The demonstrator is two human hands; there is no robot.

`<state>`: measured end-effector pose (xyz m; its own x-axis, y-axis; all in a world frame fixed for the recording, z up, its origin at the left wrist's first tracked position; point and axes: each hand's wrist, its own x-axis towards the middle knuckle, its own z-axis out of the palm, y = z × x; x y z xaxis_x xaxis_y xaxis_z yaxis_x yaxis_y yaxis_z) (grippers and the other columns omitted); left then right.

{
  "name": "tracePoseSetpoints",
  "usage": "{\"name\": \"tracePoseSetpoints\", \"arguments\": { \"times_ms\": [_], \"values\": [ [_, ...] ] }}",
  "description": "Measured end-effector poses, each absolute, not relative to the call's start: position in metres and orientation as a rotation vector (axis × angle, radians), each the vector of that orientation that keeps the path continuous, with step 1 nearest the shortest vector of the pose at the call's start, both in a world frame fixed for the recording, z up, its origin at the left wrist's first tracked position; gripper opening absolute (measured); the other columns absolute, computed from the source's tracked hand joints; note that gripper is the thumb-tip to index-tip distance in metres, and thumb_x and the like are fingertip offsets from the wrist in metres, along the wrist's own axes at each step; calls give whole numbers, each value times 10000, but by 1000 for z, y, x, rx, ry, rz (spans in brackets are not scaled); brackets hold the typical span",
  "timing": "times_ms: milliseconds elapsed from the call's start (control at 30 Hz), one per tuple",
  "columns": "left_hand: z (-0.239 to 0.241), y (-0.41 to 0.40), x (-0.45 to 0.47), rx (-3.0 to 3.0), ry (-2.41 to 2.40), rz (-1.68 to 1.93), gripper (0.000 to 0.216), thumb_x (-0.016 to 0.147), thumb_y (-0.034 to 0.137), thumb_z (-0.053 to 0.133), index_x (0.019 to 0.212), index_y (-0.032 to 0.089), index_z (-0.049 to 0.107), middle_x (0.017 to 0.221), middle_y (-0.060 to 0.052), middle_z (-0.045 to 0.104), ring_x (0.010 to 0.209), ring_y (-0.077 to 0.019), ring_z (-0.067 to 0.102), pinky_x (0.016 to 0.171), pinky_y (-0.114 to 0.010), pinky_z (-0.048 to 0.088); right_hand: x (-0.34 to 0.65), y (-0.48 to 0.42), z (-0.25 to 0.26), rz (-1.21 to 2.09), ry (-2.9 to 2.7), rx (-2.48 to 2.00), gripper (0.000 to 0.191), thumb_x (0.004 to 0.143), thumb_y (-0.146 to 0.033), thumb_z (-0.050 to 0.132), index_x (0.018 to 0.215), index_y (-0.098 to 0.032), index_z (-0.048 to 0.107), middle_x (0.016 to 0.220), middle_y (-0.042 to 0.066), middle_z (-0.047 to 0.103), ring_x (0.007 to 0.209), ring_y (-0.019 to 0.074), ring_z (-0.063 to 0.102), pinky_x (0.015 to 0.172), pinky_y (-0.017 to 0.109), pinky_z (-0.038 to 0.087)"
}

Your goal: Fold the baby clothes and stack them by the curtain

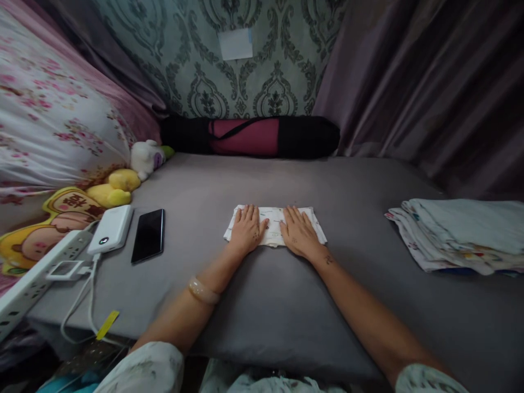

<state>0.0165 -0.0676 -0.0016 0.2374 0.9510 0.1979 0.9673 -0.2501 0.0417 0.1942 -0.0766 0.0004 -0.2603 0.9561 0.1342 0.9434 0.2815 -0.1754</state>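
A small folded white printed cloth lies in the middle of a grey bed sheet. My left hand rests flat on its left half, fingers stretched out. My right hand lies flat on its right half, fingers also spread. Both palms press down on the cloth and neither hand grips anything. A pale bangle sits on my left wrist.
A stack of folded cloths lies at the right. A black phone, a white power bank with cable and a power strip lie at the left, beside plush toys. A rolled mat bag lies against the back wall.
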Motion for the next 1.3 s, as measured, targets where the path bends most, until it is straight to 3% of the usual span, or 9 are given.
{"name": "tracePoseSetpoints", "arguments": {
  "times_ms": [200, 400, 600, 867, 1033, 1300],
  "values": [
    [-2, -67, 17, -2432, -1925, -183, 643, 993, 465, 198, 1439, 42, 384, 1510, -171, 376, 1426, -274, 300, 1179, -449, 197, 194, -77, 1, 142, -2362, -1793, 607, 974, -340, 214, 1477, -22, 335, 1543, 153, 312, 1442, 265, 236, 1181, 440, 153],
    [2, -69, 11, -2344, -1920, -261, 658, 994, 462, 145, 1443, 45, 383, 1517, -164, 366, 1441, -268, 267, 1193, -459, 149, 198, -76, 0, -2, -2284, -1850, 615, 975, -348, 227, 1473, -2, 332, 1549, 163, 293, 1446, 273, 219, 1187, 450, 111],
    [-3, -65, 7, -2397, -2009, -79, 689, 990, 486, 143, 1462, 26, 343, 1535, -174, 324, 1455, -282, 218, 1184, -451, 182, 200, -74, -6, 34, -2307, -1903, 629, 978, -368, 221, 1467, 10, 336, 1540, 178, 306, 1441, 285, 232, 1185, 446, 132],
    [2, -64, -9, -2310, -1959, -240, 662, 990, 471, 143, 1459, 58, 363, 1525, -161, 352, 1448, -272, 247, 1193, -472, 132, 216, -72, 3, -125, -2196, -1924, 621, 970, -349, 221, 1465, 7, 335, 1549, 178, 286, 1445, 282, 214, 1183, 463, 109],
    [-4, -58, -19, -2410, -2043, -149, 657, 983, 473, 188, 1479, 61, 314, 1545, -171, 301, 1446, -294, 244, 1176, -505, 167, 227, -69, -6, 15, -2234, -1999, 649, 961, -370, 206, 1453, 30, 343, 1536, 199, 304, 1433, 298, 248, 1172, 449, 177],
    [2, -63, -19, -2358, -1978, -331, 613, 987, 445, 184, 1466, 103, 357, 1540, -148, 325, 1457, -272, 222, 1180, -534, 127, 223, -70, 14, 90, -2239, -1977, 634, 969, -356, 170, 1477, -8, 323, 1556, 162, 275, 1451, 269, 208, 1187, 447, 146]
  ]
}}
